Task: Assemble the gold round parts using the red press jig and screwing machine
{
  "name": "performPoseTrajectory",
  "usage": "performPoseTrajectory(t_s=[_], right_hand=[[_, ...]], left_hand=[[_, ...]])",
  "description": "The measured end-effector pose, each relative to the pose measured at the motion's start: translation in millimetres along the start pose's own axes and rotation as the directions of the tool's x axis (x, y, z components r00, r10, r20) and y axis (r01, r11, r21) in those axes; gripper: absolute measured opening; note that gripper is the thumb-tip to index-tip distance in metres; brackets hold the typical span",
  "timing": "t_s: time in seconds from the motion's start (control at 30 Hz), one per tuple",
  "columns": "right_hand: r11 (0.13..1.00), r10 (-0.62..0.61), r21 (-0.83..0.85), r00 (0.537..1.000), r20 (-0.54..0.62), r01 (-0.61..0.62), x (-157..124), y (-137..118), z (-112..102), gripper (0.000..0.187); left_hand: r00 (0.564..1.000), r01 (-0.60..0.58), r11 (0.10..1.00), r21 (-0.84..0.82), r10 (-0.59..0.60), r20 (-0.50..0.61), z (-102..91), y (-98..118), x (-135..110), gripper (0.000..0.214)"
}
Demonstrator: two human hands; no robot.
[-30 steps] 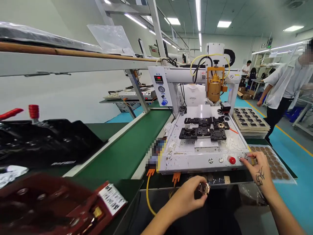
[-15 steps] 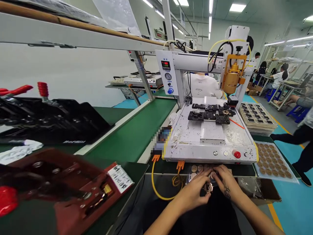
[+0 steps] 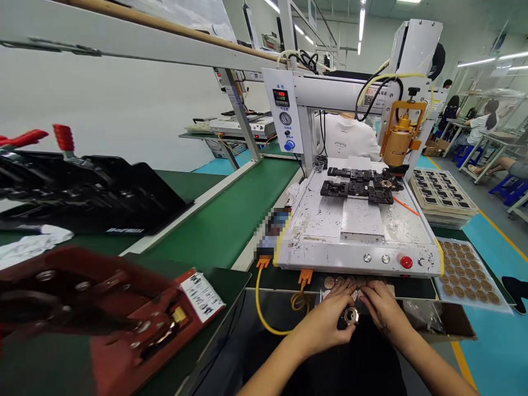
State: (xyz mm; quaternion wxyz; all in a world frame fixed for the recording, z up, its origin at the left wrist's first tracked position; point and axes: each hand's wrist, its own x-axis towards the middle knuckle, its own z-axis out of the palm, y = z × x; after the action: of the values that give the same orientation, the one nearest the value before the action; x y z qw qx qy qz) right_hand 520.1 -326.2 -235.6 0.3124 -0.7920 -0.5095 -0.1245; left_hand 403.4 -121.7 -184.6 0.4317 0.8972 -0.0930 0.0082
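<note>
My left hand [image 3: 325,322] is closed on a round metal ring part [image 3: 351,315] with a dark centre, pinched between thumb and fingers. Its other fingers reach over a row of small round discs [image 3: 329,282] at the table's front edge. Beside it, my right hand [image 3: 383,305] has its thumb and fingers drawn together at the same discs. What those fingertips pinch is too small and covered to make out. Behind both hands stands a white bench machine [image 3: 313,250] with a gold-coloured dispensing head [image 3: 398,143] over black fixtures [image 3: 358,188].
On the right lie a sheet of brown discs [image 3: 468,272] and stacked trays [image 3: 443,195]. A cardboard box [image 3: 457,322] sits below. To the left are a dark red clamp fixture [image 3: 111,352], black clamps [image 3: 82,192] and a green conveyor [image 3: 231,212]. A yellow cable [image 3: 259,308] hangs near my left arm.
The camera view has shifted slightly. My right fingers have closed in further over the discs, while my left hand keeps the ring part. The passing person at right is mostly out of view.
</note>
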Motion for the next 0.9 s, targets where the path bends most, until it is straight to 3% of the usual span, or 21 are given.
performPoseTrajectory(t_s=[0.17, 0.4, 0.63, 0.73, 0.8, 0.83, 0.9], right_hand=[[0.998, -0.048, -0.052, 0.998, -0.052, 0.045, -11, 5, 10, 0.036], [0.965, -0.260, -0.003, 0.960, -0.109, 0.261, -35, 9, 14, 0.041], [0.981, -0.190, 0.017, 0.969, -0.158, 0.195, -60, -13, -4, 0.042], [0.993, -0.072, 0.083, 0.983, -0.171, 0.088, -63, -18, -12, 0.034], [0.978, 0.100, 0.200, 0.979, -0.176, -0.064, -62, -19, -17, 0.024], [0.948, 0.215, 0.273, 0.963, -0.165, -0.165, -60, -19, -19, 0.019], [0.833, 0.454, 0.401, 0.886, -0.097, -0.382, -53, -18, -26, 0.014]], left_hand=[[1.000, 0.017, 1.000, 0.009, -0.017, -0.004, 6.3, -1, -3, 0.037], [0.998, 0.022, 1.000, -0.014, -0.021, 0.054, -4.1, 4, -1, 0.031], [0.998, 0.052, 0.999, 0.010, -0.052, 0.040, -3.1, 1, 2, 0.033], [0.997, 0.047, 0.998, 0.033, -0.045, -0.060, 2.4, -1, 13, 0.029], [0.988, 0.050, 0.997, 0.051, -0.042, -0.151, 5.2, -1, 23, 0.024], [0.982, 0.059, 0.997, 0.057, -0.047, -0.184, 6.1, -1, 28, 0.022], [0.973, 0.076, 0.995, 0.060, -0.061, -0.221, 7.5, 0, 35, 0.019]])
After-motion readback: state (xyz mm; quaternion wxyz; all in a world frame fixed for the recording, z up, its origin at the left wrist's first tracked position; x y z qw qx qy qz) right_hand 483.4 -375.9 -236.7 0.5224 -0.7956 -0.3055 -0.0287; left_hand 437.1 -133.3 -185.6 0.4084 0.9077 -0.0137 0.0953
